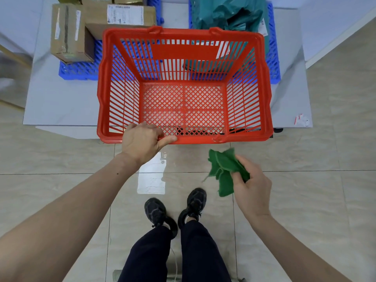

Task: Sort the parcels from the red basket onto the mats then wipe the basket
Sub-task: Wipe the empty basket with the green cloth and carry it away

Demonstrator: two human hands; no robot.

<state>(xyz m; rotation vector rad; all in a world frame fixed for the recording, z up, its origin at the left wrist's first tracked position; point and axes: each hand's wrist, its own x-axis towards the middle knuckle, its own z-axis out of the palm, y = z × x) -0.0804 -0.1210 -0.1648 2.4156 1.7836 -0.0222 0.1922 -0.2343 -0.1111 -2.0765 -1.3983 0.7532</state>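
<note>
The red plastic basket (264, 88) stands with nothing inside it at the near edge of a low grey platform. My left hand (143, 142) grips its near rim at the left, fingers curled over the edge and thumb along the outside. My right hand (251, 186) holds a crumpled green cloth (224, 169) in the air, just below and in front of the basket's right near corner. Behind the basket, brown cardboard boxes (69, 33) lie on the left blue mat (78, 70), and teal plastic mailer bags (227, 15) lie on the right blue mat (273, 62).
The grey platform (61, 102) ends just under the basket's near rim; beige floor tiles lie in front of it. My two black shoes (175, 208) stand on the tiles below the basket. A white wall edge runs along the right.
</note>
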